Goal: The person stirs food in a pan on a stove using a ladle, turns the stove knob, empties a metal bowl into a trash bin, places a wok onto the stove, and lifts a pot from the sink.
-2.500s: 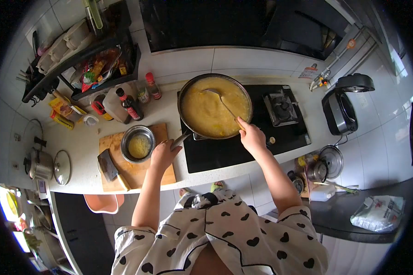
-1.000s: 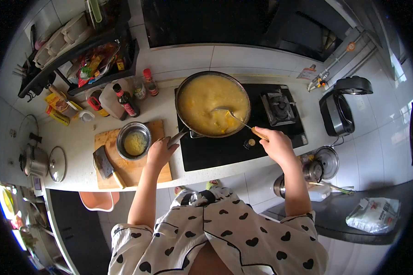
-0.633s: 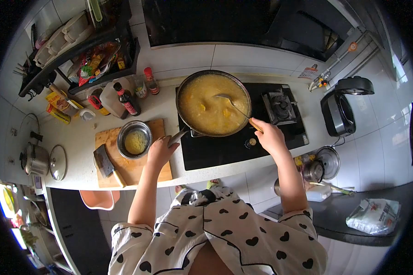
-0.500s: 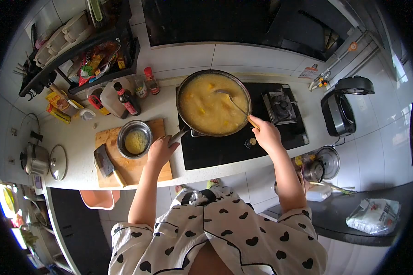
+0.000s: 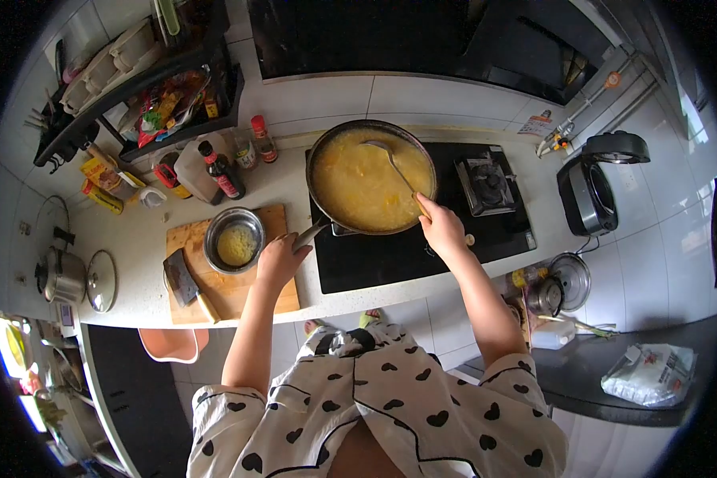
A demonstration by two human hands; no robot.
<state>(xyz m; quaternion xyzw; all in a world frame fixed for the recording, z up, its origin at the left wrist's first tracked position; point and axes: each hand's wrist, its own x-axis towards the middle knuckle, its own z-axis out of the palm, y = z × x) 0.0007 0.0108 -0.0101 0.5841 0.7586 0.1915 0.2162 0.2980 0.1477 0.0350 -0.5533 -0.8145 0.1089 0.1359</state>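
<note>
pan handle was gripped by left hand | ladle was held in right hand | pretty full soup pan was parked upper centre, could've been slopped by hard stirring

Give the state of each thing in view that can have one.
Left hand: gripping pan handle
Right hand: gripping ladle
Ladle: dipped in pan
Pan: uncovered, nearly full
Bowl: uncovered, partly filled
Cleaver: lying flat
Rice cooker: lid raised
Dark bottle: upright, capped
Right burner: no flame visible
</note>
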